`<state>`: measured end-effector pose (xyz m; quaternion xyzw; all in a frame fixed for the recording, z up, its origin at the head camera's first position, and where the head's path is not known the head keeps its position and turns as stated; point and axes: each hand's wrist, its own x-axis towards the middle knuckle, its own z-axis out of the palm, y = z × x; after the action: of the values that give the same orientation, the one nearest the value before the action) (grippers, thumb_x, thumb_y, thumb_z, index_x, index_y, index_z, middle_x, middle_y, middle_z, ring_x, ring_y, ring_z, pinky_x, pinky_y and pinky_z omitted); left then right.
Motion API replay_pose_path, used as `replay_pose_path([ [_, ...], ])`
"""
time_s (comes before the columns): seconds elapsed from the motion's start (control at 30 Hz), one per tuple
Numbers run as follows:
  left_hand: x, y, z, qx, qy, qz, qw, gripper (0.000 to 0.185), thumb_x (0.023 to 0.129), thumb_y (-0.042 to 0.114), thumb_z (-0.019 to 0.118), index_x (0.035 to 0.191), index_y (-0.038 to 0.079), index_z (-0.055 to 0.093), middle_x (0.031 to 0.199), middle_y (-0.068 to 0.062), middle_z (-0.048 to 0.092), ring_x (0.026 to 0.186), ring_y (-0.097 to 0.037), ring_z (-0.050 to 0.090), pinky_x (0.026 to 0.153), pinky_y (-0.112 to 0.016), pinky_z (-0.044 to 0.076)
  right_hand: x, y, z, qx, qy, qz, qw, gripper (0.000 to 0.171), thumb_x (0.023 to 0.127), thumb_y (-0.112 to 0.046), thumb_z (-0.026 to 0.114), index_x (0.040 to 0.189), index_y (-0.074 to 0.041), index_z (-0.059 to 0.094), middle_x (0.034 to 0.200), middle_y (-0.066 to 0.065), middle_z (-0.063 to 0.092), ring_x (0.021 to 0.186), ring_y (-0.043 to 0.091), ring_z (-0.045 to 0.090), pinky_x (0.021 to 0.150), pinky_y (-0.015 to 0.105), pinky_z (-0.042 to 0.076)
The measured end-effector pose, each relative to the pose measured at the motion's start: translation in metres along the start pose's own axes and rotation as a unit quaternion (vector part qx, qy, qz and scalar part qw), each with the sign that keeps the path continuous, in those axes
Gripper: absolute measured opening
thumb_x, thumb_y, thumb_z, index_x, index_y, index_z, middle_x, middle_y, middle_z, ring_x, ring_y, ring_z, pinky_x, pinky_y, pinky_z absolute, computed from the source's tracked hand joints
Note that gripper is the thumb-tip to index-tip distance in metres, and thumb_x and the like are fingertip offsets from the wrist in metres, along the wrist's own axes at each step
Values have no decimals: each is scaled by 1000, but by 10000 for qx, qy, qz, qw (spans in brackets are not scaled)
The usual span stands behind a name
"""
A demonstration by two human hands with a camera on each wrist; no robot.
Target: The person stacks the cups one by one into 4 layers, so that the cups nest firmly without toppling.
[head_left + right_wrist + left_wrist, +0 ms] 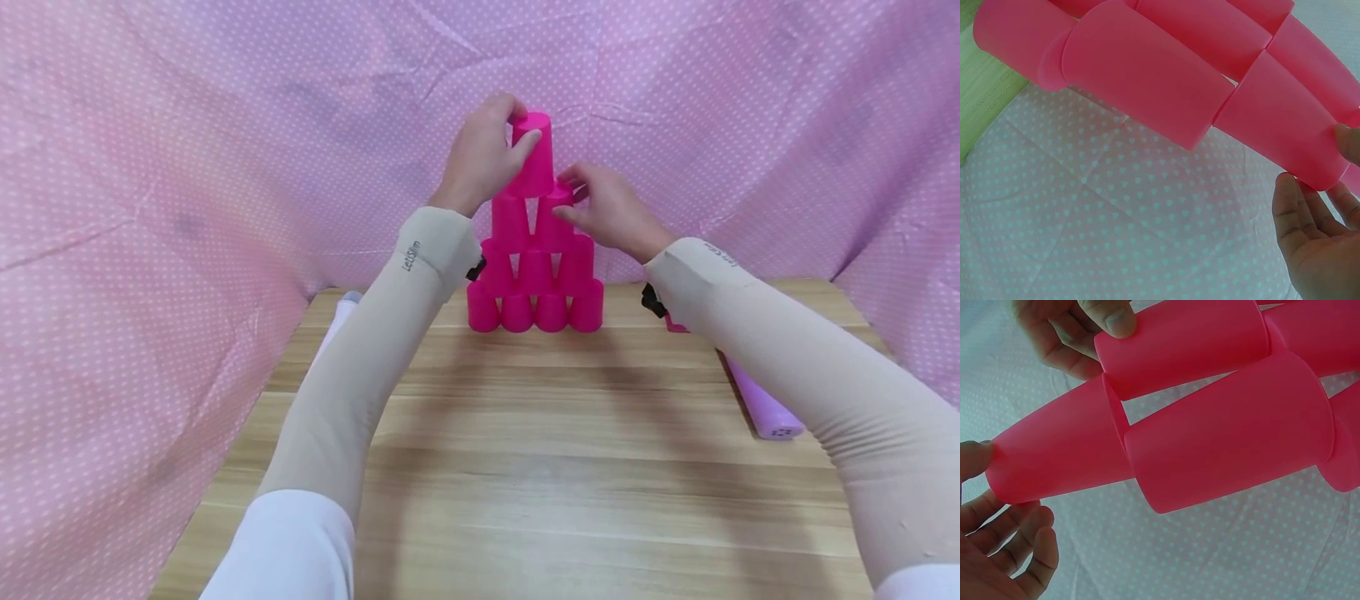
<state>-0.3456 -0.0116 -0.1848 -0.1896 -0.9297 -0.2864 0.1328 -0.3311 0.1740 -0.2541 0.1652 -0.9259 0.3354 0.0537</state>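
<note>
Bright pink plastic cups stand upside down in a four-tier pyramid on the table, several in the bottom row. My left hand holds the top cup near its upturned base, thumb on the near side and fingers on the far side. In the left wrist view, that cup's rim sits against the two cups of the tier below. My right hand has thumb and fingertips around the upper end of the right-hand cup in that two-cup tier. Beside it stands the tier's left-hand cup.
A purple cylinder lies on the wooden table at the right, partly under my forearm. A pale cylinder lies at the left edge. A small pink object shows behind my right wrist. Dotted pink cloth hangs around the table.
</note>
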Motion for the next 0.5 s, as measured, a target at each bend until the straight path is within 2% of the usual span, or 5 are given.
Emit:
replay_pose_path([
  [0.23, 3, 2, -1, 110, -117, -181, 9997, 42, 91, 38, 60, 127, 20, 50, 122, 4, 51, 105, -10, 49, 82, -19, 44, 1, 0, 1, 16, -2, -57, 10000, 52, 88, -17, 68, 132, -4, 45, 125, 13, 53, 112, 28, 53, 86, 38, 50],
  [0.4, 3, 0, 0, 67, -192, -329, 9993, 43, 90, 39, 61, 127, 22, 50, 122, 5, 51, 105, -9, 50, 82, -18, 45, -1, 3, 1, 117, -122, -17, 9999, 57, 86, -20, 70, 134, -6, 43, 125, 12, 52, 112, 29, 52, 86, 39, 50],
  [0.5, 1, -2, 0, 72, -183, -333, 9993, 48, 89, 43, 60, 132, 24, 47, 128, 7, 49, 110, -9, 49, 85, -18, 45, -6, 5, -1, 205, -164, 17, 9997, 63, 86, -25, 71, 138, -7, 39, 129, 12, 50, 115, 30, 50, 90, 41, 47],
])
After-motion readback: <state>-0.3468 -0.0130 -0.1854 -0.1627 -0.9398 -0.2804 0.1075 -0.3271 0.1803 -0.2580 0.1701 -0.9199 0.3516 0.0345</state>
